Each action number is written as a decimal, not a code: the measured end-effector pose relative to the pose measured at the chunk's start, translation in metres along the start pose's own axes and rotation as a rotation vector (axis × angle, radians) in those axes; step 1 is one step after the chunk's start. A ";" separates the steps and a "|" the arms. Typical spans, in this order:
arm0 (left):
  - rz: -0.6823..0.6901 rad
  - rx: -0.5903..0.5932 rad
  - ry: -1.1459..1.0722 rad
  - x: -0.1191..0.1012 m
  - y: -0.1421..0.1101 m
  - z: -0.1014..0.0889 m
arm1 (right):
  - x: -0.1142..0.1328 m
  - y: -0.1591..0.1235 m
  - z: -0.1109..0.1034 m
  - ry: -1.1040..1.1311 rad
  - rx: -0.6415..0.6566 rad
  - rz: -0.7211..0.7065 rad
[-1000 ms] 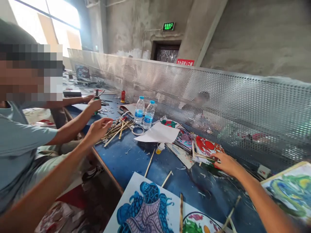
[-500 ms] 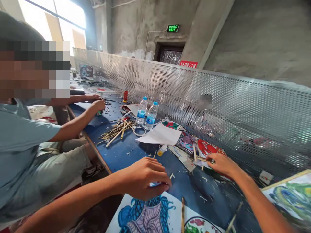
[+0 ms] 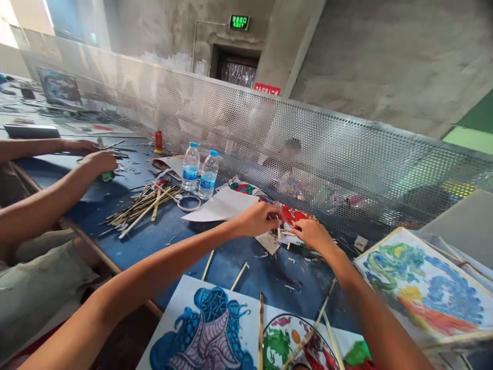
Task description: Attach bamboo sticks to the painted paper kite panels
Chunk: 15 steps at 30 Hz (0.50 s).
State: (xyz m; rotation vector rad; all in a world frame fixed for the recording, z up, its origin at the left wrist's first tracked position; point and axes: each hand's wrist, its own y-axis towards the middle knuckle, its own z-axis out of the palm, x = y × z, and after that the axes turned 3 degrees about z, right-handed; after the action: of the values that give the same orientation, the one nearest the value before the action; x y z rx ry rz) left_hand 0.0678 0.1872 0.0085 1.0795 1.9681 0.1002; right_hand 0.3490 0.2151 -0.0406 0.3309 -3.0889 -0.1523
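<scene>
My left hand (image 3: 260, 218) reaches over the far part of the table, its fingers closed at a short pale stick (image 3: 279, 228). Close on its right, my right hand (image 3: 310, 235) pinches a thin wooden stick (image 3: 287, 233) that points toward the left fingers. Whether the two sticks touch is hard to tell. Beneath and behind the hands lie a card (image 3: 268, 243) and a red painted picture (image 3: 296, 216). Nearer to me is a blue and purple drawing (image 3: 210, 329), beside a round colourful picture (image 3: 281, 341) with sticks lying across it.
A pile of thin sticks (image 3: 144, 208), a roll of tape (image 3: 189, 203) and two water bottles (image 3: 208, 174) stand left of centre. White paper (image 3: 221, 204) lies behind my left arm. A perforated metal screen (image 3: 246, 118) borders the table. Another person's hands (image 3: 98, 162) work at left.
My left hand has moved forward and right, from above the blue drawing to beside my right hand. The view has turned right, bringing the framed dragon painting further into sight.
</scene>
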 end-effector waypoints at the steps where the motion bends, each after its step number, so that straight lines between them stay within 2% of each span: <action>1: -0.004 0.000 -0.012 -0.003 -0.009 -0.005 | -0.001 -0.006 -0.005 0.058 -0.017 0.015; 3: -0.012 0.006 -0.019 -0.014 -0.042 -0.019 | 0.001 -0.026 -0.017 0.203 -0.033 0.031; 6: -0.060 0.042 0.042 -0.035 -0.111 -0.042 | 0.014 -0.073 -0.033 0.462 -0.012 0.057; 8: -0.044 0.063 0.094 -0.043 -0.155 -0.054 | 0.030 -0.109 -0.042 0.695 0.046 0.059; 9: -0.044 0.094 0.123 -0.044 -0.173 -0.058 | 0.039 -0.126 -0.046 0.879 0.109 0.037; 12: -0.048 0.162 0.223 -0.033 -0.207 -0.064 | 0.071 -0.167 -0.058 1.567 0.395 -0.093; 15: -0.049 0.132 0.288 -0.010 -0.220 -0.066 | 0.097 -0.192 -0.066 1.890 0.540 -0.197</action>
State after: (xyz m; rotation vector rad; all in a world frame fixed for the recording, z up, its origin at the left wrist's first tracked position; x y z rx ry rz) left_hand -0.1200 0.0641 -0.0403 1.1521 2.2847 0.1056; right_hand 0.2974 0.0019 0.0082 0.3980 -1.1623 0.6139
